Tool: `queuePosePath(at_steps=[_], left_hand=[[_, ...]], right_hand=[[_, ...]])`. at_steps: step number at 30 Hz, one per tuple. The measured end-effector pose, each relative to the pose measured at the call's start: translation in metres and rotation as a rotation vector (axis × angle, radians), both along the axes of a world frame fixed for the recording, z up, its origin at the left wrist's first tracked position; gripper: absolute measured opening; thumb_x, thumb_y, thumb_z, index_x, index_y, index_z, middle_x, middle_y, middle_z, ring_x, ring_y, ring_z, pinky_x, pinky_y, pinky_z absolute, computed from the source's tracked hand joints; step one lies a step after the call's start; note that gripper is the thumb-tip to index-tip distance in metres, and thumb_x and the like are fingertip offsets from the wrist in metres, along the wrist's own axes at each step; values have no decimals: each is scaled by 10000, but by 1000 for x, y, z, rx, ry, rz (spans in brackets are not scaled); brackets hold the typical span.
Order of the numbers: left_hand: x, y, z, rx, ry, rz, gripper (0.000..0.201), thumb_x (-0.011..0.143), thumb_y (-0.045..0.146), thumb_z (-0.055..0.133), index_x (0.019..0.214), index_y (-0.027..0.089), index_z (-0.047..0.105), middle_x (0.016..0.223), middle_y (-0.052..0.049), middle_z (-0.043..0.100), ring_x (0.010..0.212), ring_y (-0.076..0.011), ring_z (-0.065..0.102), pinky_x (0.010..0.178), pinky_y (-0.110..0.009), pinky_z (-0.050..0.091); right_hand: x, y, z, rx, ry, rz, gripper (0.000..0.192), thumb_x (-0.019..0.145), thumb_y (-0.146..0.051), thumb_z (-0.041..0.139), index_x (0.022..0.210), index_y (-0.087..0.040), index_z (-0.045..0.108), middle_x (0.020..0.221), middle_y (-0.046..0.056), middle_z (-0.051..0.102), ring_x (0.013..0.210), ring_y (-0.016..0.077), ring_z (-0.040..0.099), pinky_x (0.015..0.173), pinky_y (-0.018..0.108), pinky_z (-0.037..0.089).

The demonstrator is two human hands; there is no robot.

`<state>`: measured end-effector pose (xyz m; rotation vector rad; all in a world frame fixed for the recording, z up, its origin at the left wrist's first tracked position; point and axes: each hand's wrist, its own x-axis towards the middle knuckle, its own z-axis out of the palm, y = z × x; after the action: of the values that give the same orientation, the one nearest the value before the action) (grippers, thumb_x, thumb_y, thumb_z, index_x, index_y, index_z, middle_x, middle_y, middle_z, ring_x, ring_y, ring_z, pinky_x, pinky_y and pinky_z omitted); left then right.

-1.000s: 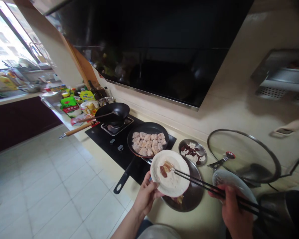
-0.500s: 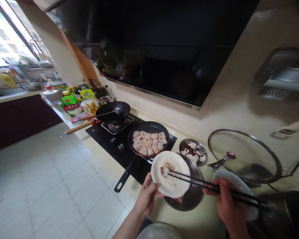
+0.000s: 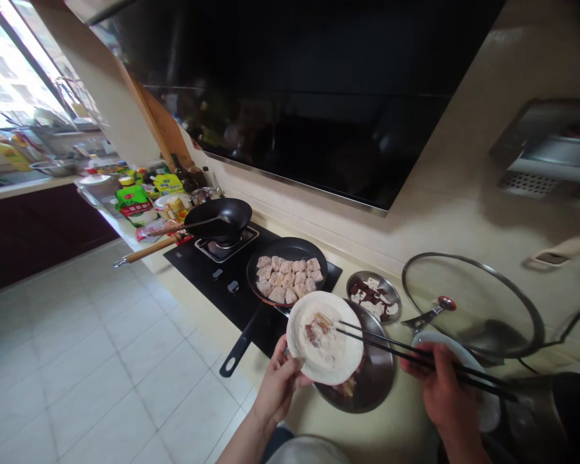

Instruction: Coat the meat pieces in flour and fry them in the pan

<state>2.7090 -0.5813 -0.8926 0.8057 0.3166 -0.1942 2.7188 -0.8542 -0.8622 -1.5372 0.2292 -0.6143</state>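
My left hand [image 3: 279, 385] grips the edge of a white bowl [image 3: 302, 367], tilted above the counter. White powder lines the bowl, and a piece of meat [image 3: 318, 328] lies in it, partly coated. A pair of long dark chopsticks [image 3: 386, 343] is held in my right hand [image 3: 437, 386], their tips over the bowl close to the meat. Under the bowl sits a round metal plate [image 3: 377, 380] with some uncoated pieces, partly hidden. Beyond it, a black frying pan [image 3: 294, 247] on the stove holds several powder-coated pieces [image 3: 287, 277] laid close together.
A wok [image 3: 227, 216] with a wooden handle stands on the far burner. Right of the pan is a small metal dish [image 3: 352, 280] of dark red and white pieces. A glass lid [image 3: 473, 258] leans on the wall. The range hood [image 3: 294, 109] hangs low overhead.
The bowl has shifted slightly left. The chopstick tips have drawn back from the meat, which now lies apart from them with more of its surface showing.
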Motion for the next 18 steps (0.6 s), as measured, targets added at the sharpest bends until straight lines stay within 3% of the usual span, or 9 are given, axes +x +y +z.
queuePosePath(at_steps=[4,7,12,18], left_hand=[[-1,2,1,12,-48,-16,551,632,164,766,1145,231,576,928,-21,667,669,-134,639,594,-272,598],[-2,2,0,-8,-49,-38,564,627,169,771,1151,230,571,919,-22,662,647,-126,626,579,-271,596],[-3,2,-1,-14,-31,-28,578,631,167,766,1165,222,551,923,-28,666,660,-136,636,586,-275,595],[-1,-1,0,-13,22,-19,573,616,163,761,1142,224,540,886,-12,681,602,-129,646,549,-259,589]], right_hand=[[10,0,-8,380,171,35,476,607,-614,776,741,-183,626,568,-4,678,458,202,666,462,318,603],[15,7,-19,535,282,77,464,555,-553,831,731,-180,619,572,-10,685,495,188,678,490,287,607],[18,16,-29,589,323,69,419,583,-520,828,699,-189,598,567,-22,687,505,170,680,519,278,615],[20,13,-11,530,213,114,425,611,-559,802,698,-201,590,553,-30,679,478,157,666,499,256,604]])
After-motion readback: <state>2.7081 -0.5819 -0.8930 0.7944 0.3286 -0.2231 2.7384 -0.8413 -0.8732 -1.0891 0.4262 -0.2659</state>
